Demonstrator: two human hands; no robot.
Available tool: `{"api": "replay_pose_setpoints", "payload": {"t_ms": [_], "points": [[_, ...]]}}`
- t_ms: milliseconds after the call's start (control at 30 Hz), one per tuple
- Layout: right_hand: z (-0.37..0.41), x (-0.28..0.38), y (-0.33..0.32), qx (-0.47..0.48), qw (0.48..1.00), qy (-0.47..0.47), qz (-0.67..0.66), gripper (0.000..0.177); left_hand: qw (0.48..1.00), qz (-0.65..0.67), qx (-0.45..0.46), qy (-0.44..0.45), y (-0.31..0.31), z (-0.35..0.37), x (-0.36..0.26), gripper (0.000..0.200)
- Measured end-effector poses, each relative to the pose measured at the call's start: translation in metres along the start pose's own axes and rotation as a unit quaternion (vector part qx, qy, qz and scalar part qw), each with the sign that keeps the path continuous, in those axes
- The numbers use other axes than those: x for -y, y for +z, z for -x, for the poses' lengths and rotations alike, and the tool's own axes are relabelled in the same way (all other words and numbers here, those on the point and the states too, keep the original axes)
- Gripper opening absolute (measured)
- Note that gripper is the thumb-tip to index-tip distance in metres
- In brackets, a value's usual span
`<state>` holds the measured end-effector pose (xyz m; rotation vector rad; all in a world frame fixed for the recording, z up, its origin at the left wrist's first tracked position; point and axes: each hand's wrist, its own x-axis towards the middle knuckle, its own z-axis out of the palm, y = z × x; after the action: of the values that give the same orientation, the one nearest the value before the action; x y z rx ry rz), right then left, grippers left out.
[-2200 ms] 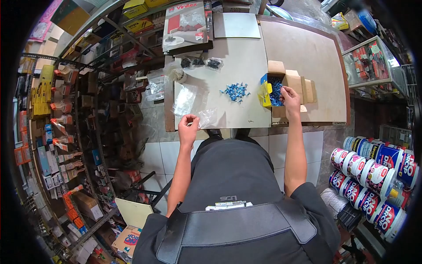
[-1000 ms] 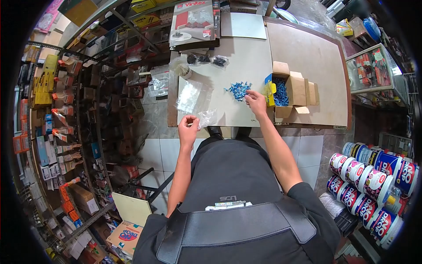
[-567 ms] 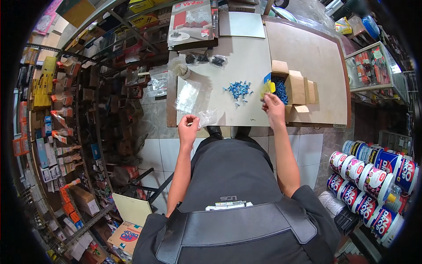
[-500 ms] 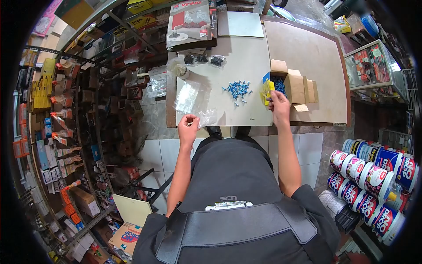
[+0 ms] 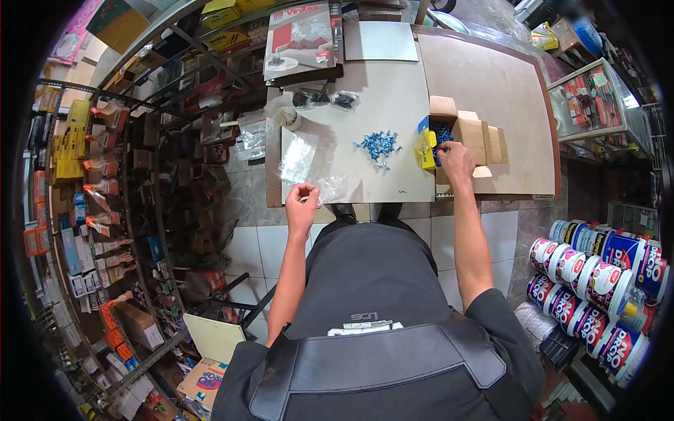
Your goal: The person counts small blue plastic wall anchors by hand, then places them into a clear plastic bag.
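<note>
At the table's front edge, my left hand (image 5: 302, 210) is closed in a pinch on the clear plastic bag (image 5: 331, 188), whose crumpled end lies against the tabletop. My right hand (image 5: 458, 165) is at the mouth of a blue-and-yellow box (image 5: 423, 146) full of blue screws (image 5: 442, 132). Its fingers are drawn together at the screws, and what lies between them is hidden. Between my hands, a loose pile of blue screws (image 5: 380, 144) rests on the table. Flatter clear plastic bags (image 5: 300, 158) lie beyond my left hand.
Brown cardboard boxes (image 5: 469, 135) stand right of the screw box. Small bags of black pieces (image 5: 344, 100), a roll (image 5: 286, 117) and a Vinilex box (image 5: 302, 42) are toward the back left. Stocked shelves line the left; paint buckets (image 5: 588, 277) are stacked at right.
My right hand has moved a little right and forward, from the yellow flap to the screws in the box. My left hand stays nearly still with the bag.
</note>
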<state>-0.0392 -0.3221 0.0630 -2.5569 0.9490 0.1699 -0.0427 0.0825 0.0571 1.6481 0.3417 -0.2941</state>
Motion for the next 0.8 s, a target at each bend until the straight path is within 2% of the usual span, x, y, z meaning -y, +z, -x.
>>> {"api": "replay_pose_setpoints", "payload": {"t_ms": [133,167,200,233,267,333,367,433,567,633,667,733,800], "points": [[0.0,-0.004,0.0,-0.037,0.998,-0.01,-0.049,0.021,1.0,0.004,-0.002,0.0,0.0,0.003,0.003,0.01],[-0.006,-0.013,0.007,-0.021,0.975,-0.017,-0.219,0.02,1.0,0.005,-0.007,-0.001,-0.001,0.003,0.003,0.01],[-0.005,-0.011,0.004,-0.005,0.924,-0.022,-0.383,0.019,1.0,0.005,-0.008,-0.002,-0.001,0.002,0.003,0.01],[-0.001,-0.011,0.0,0.045,0.861,0.026,-0.507,0.016,1.0,0.007,-0.005,-0.003,-0.001,0.002,0.004,0.01],[0.002,-0.008,-0.002,0.044,0.861,0.026,-0.506,0.016,1.0,0.01,-0.002,-0.005,-0.001,0.002,0.004,0.01],[0.01,-0.003,-0.004,0.133,0.708,0.038,-0.693,0.012,1.0,0.008,-0.002,-0.006,0.0,0.0,0.004,0.01],[0.016,0.001,-0.004,0.132,0.708,0.038,-0.692,0.012,1.0,0.005,-0.002,-0.006,0.001,0.0,0.004,0.01],[0.032,0.017,-0.003,0.226,0.609,0.072,-0.757,0.01,1.0,0.007,-0.001,-0.007,0.003,-0.001,0.003,0.01],[0.045,0.035,0.028,0.272,0.59,0.098,-0.754,0.013,1.0,0.008,0.001,-0.003,0.004,-0.003,0.002,0.011],[0.045,0.037,0.052,0.303,0.625,0.127,-0.708,0.017,1.0,0.005,0.001,-0.003,0.002,-0.003,0.003,0.011],[0.044,0.038,0.063,0.304,0.625,0.126,-0.708,0.017,1.0,0.003,0.002,-0.003,0.002,-0.003,0.003,0.011],[0.044,0.042,0.082,0.262,0.648,0.181,-0.692,0.021,1.0,0.004,-0.001,-0.003,0.0,-0.002,0.002,0.011],[0.041,0.045,0.089,0.267,0.653,0.177,-0.686,0.025,1.0,0.005,-0.003,-0.003,-0.003,-0.001,0.003,0.011]]}}
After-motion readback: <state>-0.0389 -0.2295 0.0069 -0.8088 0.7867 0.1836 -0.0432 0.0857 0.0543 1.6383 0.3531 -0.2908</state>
